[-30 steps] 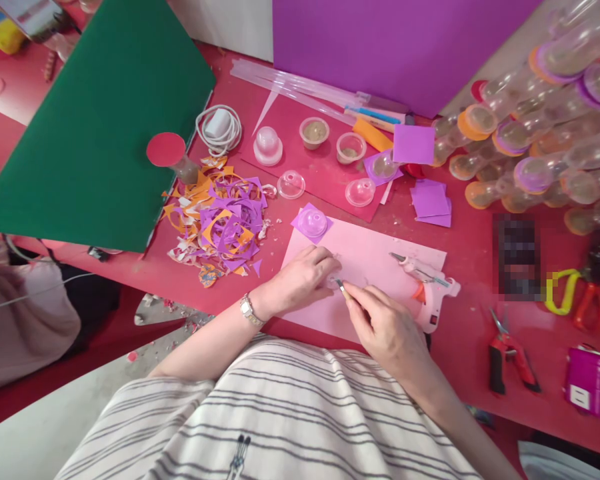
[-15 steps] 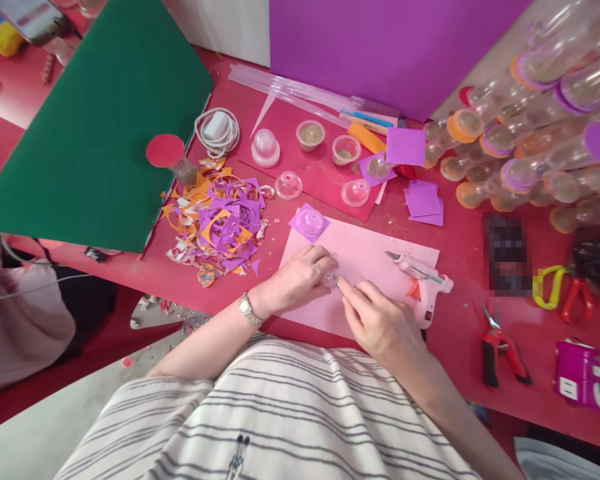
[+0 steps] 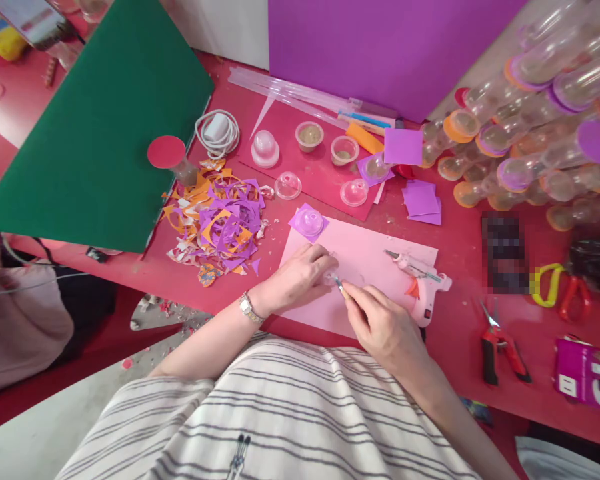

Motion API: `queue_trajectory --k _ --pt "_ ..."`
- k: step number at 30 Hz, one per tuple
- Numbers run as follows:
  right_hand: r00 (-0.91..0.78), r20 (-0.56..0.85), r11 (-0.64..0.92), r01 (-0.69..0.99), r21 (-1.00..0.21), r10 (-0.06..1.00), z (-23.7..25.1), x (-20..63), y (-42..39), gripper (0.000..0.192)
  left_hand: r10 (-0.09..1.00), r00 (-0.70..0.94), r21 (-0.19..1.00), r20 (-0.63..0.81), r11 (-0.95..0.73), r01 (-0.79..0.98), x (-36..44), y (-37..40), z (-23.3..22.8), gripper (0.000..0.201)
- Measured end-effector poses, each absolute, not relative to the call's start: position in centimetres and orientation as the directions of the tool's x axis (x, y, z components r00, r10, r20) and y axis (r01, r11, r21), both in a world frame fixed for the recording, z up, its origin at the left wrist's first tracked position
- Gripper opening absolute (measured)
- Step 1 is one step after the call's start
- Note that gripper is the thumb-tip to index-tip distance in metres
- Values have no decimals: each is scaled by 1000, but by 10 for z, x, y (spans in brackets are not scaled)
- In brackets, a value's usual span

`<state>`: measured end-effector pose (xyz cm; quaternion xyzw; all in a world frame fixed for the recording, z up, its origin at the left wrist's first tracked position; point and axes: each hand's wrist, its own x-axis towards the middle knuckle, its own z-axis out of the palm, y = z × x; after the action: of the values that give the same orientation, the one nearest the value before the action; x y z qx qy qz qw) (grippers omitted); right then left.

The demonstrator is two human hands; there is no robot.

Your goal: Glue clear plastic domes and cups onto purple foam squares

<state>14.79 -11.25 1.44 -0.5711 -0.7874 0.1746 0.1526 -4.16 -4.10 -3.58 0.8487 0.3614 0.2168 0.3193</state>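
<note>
left hand [image 3: 303,273]: pins clear dome [image 3: 330,278] | right hand [image 3: 383,327]: pinches knife [image 3: 340,285] | cups [image 3: 310,135]: tan filling

From my feed I see a white top w/ thin dark horizontal stripes filling the lower frame, fabric loose and creased. Small dark mark or clip near the bottom hem area, can't tell which. Both forearms bare, no sleeves in view. Left hand [image 3: 303,277] has a slim metal wristwatch [image 3: 247,309], silver-tone band w/ small face. Right hand [image 3: 385,327]: nothing worn, no rings I can make out.
</note>
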Motion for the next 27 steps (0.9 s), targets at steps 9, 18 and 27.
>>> queue_trajectory --k 9,18,27 --pt "-303 46 286 826 -486 952 13 145 -105 34 742 651 676 162 -563 474 -41 -41 -37 32" --pt "-391 79 395 861 -320 917 15 145 -101 34 732 661 675 164 -572 467 -41 -40 -37 29" --pt "-609 135 604 793 79 781 24 148 -100 35 739 645 676 195 -578 457 -41 -41 -36 25"
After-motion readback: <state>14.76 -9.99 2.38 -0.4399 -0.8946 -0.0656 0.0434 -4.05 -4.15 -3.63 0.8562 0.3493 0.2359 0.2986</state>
